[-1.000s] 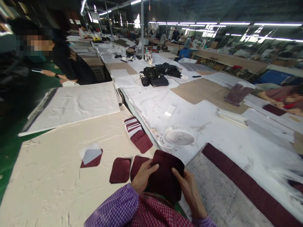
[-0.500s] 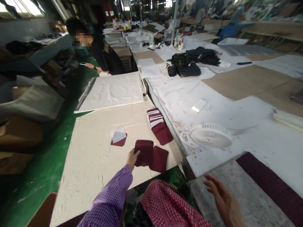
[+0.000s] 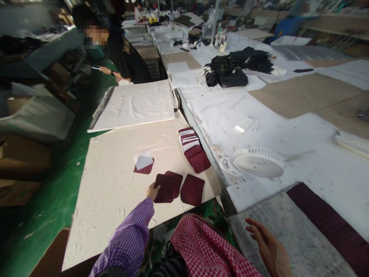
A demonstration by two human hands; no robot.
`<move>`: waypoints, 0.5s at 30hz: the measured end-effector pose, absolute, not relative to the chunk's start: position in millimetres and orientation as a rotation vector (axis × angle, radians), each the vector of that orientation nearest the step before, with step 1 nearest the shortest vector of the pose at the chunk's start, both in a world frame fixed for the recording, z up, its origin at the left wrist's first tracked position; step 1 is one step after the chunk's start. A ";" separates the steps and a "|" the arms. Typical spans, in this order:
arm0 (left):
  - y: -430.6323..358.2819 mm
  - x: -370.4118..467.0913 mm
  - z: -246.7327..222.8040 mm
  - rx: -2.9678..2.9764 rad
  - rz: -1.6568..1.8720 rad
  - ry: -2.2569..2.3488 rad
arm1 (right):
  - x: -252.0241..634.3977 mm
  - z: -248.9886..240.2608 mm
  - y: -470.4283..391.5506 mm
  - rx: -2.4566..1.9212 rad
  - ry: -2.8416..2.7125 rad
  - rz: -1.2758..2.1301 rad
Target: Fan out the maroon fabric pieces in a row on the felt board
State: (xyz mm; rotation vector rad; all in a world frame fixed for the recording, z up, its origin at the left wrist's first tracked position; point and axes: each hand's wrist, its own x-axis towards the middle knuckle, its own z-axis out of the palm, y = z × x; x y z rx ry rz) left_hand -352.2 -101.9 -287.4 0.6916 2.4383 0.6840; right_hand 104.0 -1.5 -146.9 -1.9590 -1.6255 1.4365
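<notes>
Maroon piece gripped at the board's near edge

A maroon piece [image 3: 165,188] is held at its left edge by the left hand [image 3: 152,191], overlapping a second piece [image 3: 192,189] to its right; the right hand [image 3: 266,246] is held open, empty, well apart.

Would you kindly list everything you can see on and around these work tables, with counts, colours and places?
Fabric pieces: two overlapping, maroon, on the board under the left hand.
Fabric piece: one, maroon, just right of them.
Piece with white paper: one, maroon and white, mid-board.
Stack of pieces: one, maroon and white, board's right edge.
Board: one, cream, near left.
Fan: one, white, lying on the white table.
Fabric strip: one, maroon, near right.
Dark clothes: one pile, black, far table.
Co-worker: one, black top, far left.
Left hand: touching the overlapping pieces.
Right hand: open, over the grey table.
</notes>
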 end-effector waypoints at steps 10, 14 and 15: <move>-21.2 -266.3 -307.6 1.481 0.287 2.282 | 105.1 -139.0 -20.4 -2.002 -1.496 1.155; 7.7 -255.6 -318.6 1.611 0.107 2.216 | 109.8 -140.4 -24.4 -2.024 -1.469 1.173; 12.2 -255.4 -320.5 1.630 0.062 2.207 | 111.1 -140.8 -25.2 -2.030 -1.457 1.169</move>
